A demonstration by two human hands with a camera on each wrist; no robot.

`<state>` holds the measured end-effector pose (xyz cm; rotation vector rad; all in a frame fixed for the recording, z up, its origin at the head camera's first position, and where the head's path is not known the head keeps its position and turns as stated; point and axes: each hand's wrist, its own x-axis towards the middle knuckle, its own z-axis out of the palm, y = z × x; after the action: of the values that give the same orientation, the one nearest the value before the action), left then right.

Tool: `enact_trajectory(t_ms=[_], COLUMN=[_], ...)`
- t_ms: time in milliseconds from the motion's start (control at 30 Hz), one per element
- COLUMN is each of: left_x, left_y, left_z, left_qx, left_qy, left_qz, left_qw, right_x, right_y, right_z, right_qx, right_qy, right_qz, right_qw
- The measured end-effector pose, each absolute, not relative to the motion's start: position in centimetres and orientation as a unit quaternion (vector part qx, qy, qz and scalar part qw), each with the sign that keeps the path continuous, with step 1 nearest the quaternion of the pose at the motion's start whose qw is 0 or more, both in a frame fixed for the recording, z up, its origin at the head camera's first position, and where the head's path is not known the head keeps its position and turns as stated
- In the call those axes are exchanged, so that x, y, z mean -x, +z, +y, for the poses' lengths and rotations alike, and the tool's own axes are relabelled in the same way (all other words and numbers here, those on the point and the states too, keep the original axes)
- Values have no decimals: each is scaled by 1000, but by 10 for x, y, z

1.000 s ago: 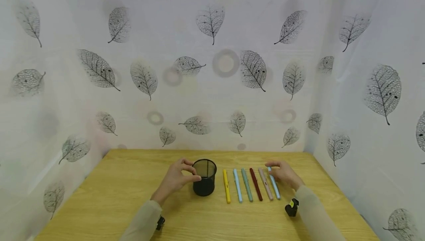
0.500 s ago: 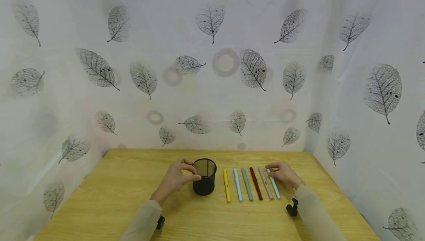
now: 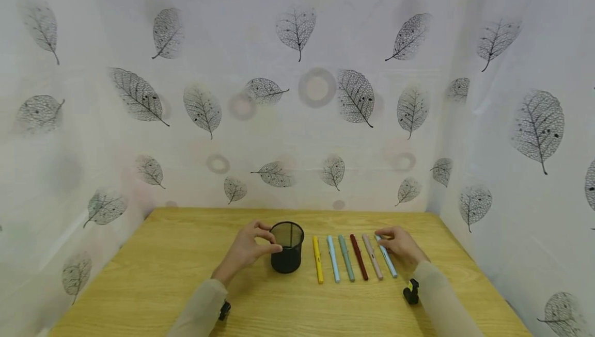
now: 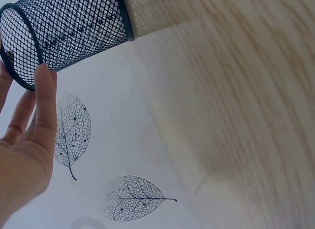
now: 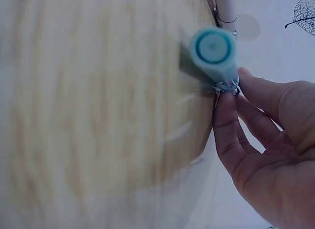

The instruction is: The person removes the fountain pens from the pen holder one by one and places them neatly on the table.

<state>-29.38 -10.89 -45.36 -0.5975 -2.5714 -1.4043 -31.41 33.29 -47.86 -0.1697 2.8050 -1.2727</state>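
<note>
My left hand (image 3: 251, 246) holds the rim of a black mesh pen holder (image 3: 285, 259), which stands upright on the table. In the left wrist view, fingers (image 4: 45, 98) lie against that rim, and part of the hand is cut off. At the right end of a row of pens, my right hand (image 3: 401, 244) pinches a light blue pen (image 3: 388, 260) near its far end. The right wrist view shows this pen (image 5: 214, 49) end-on, between thumb and fingers near its clip. Whether its lower end touches the table is unclear.
Left of the held pen lie a pink pen (image 3: 373, 257), a dark red pen (image 3: 359, 257), a green pen (image 3: 346, 258), another light blue pen (image 3: 333, 259) and a yellow pen (image 3: 318, 260). A leaf-print curtain (image 3: 223, 146) borders the wooden table (image 3: 167, 254).
The right hand has shifted slightly right, and the near end of its light blue pen has swung a little rightward, away from the pink pen. The left hand and pen holder stay put.
</note>
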Motion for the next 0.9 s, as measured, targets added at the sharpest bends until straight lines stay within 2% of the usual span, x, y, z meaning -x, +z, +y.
enact_trajectory(t_ms=[433,733,900], left_x=[289,288,286], left_y=[-453,-454,-450], left_z=[-107,-111,-111], left_qx=[215,245,223], left_qy=[-475,-453,-452], left_qz=[-850,-853,-860], left_qw=[78,86,79], right_x=[310,313,313], right_y=[-478,-477,-473], right_z=[340,339,327], right_qx=[63,45,44], right_qy=[-441,-398,-397], right_qz=[895,916,916], right_qw=[31,-28,-45])
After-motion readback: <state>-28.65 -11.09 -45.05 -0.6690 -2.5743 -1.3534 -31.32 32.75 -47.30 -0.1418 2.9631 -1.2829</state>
